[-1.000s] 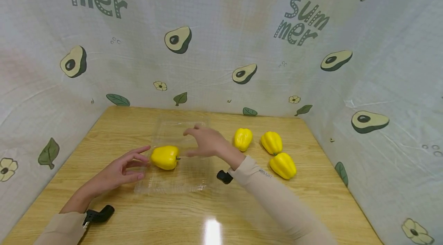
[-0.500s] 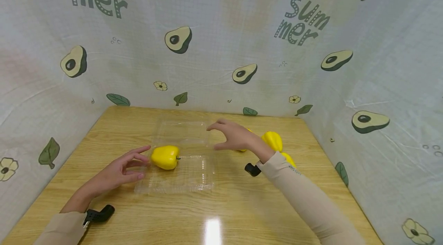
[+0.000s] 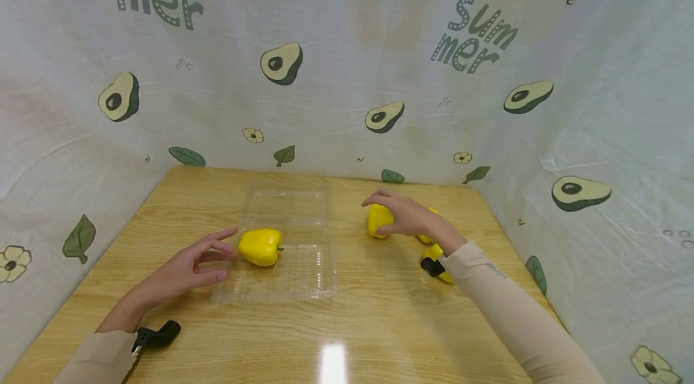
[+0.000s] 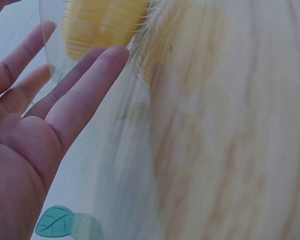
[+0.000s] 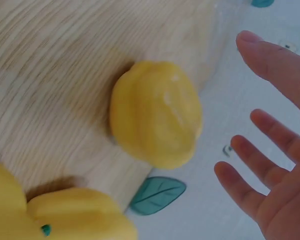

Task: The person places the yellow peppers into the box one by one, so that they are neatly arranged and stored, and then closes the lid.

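as the right hand (image 3: 403,216) is shifting from the clear box (image 3: 298,268) toward a pepper (image 3: 377,221), its grip is hanging spread, seemingly readying a pickup.

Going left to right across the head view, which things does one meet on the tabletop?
Clear container with one yellow pepper in it, single yellow pepper, partly hidden pair of yellow peppers.

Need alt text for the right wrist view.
A yellow pepper lies on a wood-grain table, with an empty right hand apart from it at the right edge. Two more yellow peppers, partly cropped, lie lower left.
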Available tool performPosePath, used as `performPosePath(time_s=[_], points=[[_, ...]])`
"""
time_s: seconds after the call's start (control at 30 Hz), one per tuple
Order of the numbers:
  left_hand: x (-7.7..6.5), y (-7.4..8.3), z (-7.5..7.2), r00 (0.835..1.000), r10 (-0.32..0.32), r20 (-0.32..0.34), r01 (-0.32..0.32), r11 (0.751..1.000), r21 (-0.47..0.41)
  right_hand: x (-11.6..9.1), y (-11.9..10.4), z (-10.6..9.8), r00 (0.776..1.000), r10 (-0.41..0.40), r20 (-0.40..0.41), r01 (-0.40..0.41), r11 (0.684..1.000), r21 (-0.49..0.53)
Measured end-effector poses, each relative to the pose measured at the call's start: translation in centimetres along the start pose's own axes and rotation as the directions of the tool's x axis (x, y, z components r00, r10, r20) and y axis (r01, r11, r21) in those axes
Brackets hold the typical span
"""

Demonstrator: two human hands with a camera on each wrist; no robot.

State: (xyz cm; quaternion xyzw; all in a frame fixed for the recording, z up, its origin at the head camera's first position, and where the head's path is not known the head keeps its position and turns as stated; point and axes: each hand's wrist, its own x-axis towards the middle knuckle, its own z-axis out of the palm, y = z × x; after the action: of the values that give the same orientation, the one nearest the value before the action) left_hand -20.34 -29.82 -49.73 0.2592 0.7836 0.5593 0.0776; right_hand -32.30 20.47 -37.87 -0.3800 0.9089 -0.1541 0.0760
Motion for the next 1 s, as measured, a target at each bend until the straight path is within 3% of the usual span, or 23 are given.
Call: performPosePath(time_s=[0.33,1.0], points=[[-0.1,-0.1,0.1,1.0,-0.005,-0.013,0.005,1.0,0.006,-0.7,2.7,0.4,0.999,-0.029,-0.041,0.027,0.999,-0.035],[0.0,-0.2,-0.1,1.0,-0.011,-0.009,0.011,1.0,-0.01,0.9,4.1,1.3,0.998,0.043,0.041,-0.04,0.997,-0.067]])
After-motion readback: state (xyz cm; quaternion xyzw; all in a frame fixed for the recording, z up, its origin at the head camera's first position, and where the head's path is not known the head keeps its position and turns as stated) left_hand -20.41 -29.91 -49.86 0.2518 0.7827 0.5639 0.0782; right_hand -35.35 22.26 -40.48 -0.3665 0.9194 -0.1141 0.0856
